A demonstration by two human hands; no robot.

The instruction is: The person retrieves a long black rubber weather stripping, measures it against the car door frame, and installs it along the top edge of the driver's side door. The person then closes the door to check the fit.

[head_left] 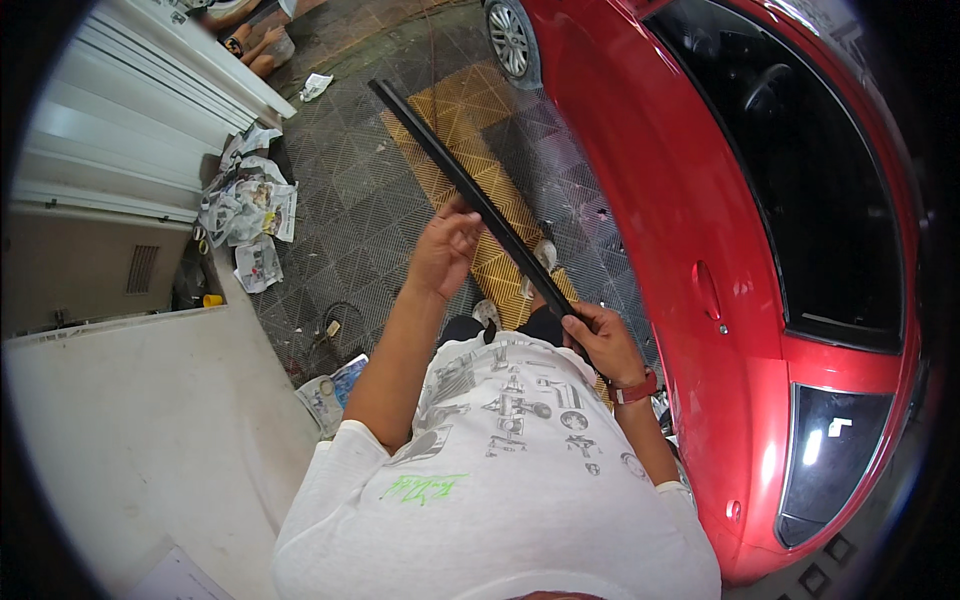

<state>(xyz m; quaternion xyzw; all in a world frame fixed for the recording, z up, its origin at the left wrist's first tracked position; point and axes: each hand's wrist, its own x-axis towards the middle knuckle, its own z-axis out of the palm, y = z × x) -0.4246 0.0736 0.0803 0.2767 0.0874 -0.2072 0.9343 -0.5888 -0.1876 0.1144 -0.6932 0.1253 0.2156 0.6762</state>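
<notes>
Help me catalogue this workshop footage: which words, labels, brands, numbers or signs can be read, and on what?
None can be quoted reliably.
White shirt: green handwriting-like lettering, too unclear to read.
Newspaper sheets by the white shutter: print too small to read.

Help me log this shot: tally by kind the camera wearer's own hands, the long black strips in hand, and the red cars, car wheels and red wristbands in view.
Wearer's hands: 2 (left hand, right hand)
Long black strip: 1
Red car: 1
Car wheel: 1
Red wristband: 1
Total: 6
</notes>
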